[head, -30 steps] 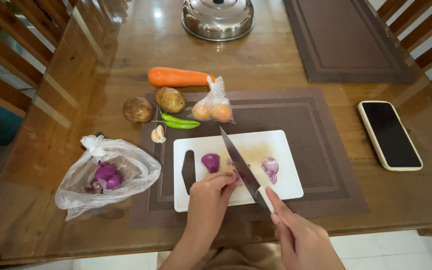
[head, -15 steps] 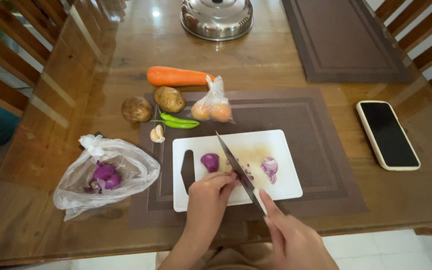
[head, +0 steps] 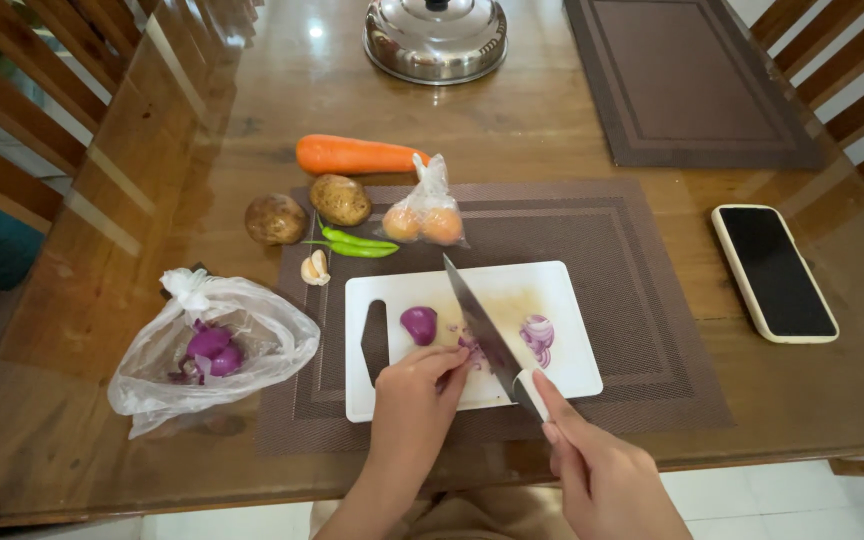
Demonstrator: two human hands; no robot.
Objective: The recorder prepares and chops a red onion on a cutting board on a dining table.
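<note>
Knife (head: 482, 325) handle hidden in right hand (head: 602, 470); onion piece under left hand (head: 412, 400) fingertips mostly covered; pot lid (head: 436, 36) cut by top edge.

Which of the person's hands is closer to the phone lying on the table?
The right hand, holding the knife, is nearer the phone, below and left of it. The left hand sits farther left on the cutting board.

Onion on board (head: 562, 300), at the fingers (head: 449, 362)
Knife (head: 480, 325) lies right of the fingertips, onion half (head: 419, 324) just beyond them, slices (head: 538, 336) farther right.
</note>
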